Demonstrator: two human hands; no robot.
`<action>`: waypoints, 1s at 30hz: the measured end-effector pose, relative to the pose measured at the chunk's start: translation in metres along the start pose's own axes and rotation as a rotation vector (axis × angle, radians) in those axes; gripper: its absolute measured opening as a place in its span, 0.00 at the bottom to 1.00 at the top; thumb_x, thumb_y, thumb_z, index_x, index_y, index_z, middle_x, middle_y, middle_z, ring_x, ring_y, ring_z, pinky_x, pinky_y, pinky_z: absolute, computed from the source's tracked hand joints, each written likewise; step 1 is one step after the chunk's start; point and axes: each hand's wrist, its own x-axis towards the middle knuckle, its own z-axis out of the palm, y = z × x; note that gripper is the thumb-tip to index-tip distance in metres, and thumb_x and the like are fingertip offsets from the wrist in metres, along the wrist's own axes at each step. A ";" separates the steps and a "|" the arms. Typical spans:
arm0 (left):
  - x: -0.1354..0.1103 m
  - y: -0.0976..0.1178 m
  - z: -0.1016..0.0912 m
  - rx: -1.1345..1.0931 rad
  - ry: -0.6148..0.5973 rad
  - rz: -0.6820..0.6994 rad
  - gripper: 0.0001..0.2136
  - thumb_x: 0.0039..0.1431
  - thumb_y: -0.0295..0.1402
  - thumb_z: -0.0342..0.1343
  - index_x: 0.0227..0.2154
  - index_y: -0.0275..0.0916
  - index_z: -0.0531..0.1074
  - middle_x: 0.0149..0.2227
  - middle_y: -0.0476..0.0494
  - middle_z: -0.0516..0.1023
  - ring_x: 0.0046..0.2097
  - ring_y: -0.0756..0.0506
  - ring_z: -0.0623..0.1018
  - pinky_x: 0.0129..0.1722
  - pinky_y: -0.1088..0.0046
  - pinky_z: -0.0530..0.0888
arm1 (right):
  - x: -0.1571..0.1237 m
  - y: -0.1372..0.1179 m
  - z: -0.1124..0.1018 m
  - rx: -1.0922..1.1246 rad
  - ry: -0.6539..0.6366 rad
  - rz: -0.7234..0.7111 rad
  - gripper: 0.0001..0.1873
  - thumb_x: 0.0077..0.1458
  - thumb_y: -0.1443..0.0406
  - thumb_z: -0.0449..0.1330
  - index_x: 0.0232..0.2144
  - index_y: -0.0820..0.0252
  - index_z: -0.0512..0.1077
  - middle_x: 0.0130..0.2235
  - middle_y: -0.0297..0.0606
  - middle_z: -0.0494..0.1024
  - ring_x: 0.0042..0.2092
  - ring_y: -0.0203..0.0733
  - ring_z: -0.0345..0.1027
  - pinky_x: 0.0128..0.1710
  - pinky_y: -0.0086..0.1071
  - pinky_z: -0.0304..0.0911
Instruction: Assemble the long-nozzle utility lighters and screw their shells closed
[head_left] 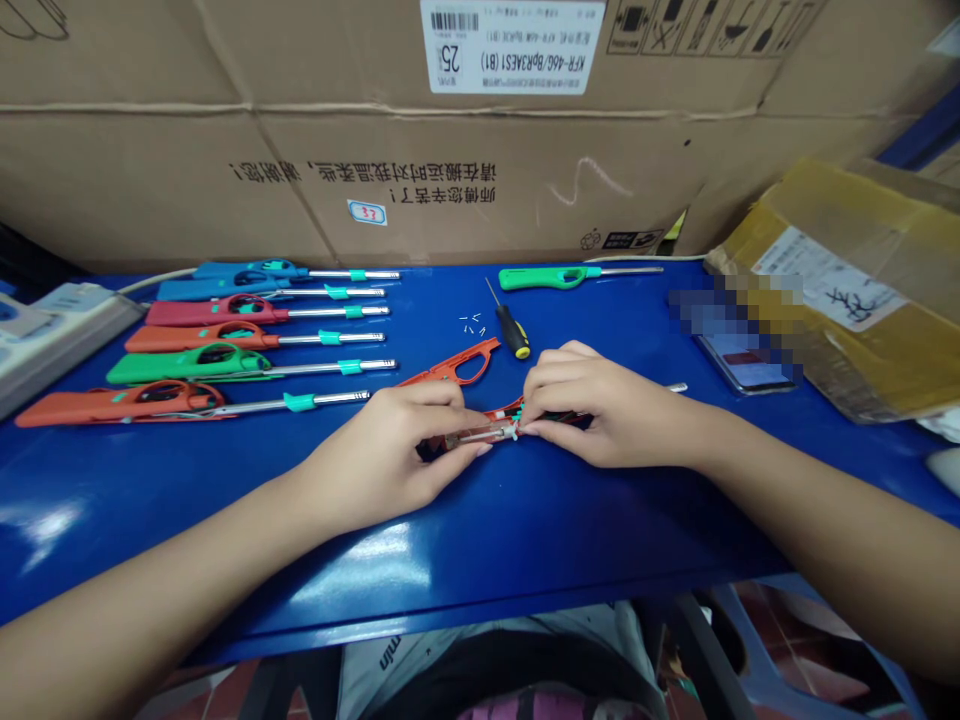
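Note:
My left hand [394,440] is closed around the handle end of an opened orange long-nose lighter [486,434], whose inner parts and a clear tank show between my hands. My right hand [600,405] pinches at the middle of the same lighter, close to a small white fitting; its fingers cover what exactly they grip. The metal tip sticks out beyond my right hand. Just behind my left hand lies a loose orange shell half [469,358] with a trigger loop. Beyond it are a black and yellow screwdriver [513,330] and several tiny screws [471,326].
Several opened lighters [202,338] in blue, red, orange and green lie in a row at left. A whole green lighter [544,278] lies at the back. A power strip [64,330], a phone [742,360], a taped parcel [840,290] and a large carton [300,150] border the blue table [525,540].

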 end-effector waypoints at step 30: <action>-0.001 -0.001 0.004 -0.077 0.042 -0.037 0.12 0.65 0.30 0.59 0.50 0.41 0.80 0.31 0.48 0.75 0.31 0.52 0.74 0.32 0.76 0.72 | 0.001 0.002 0.001 0.046 0.049 -0.012 0.07 0.64 0.67 0.59 0.35 0.58 0.78 0.35 0.35 0.81 0.41 0.39 0.70 0.47 0.38 0.54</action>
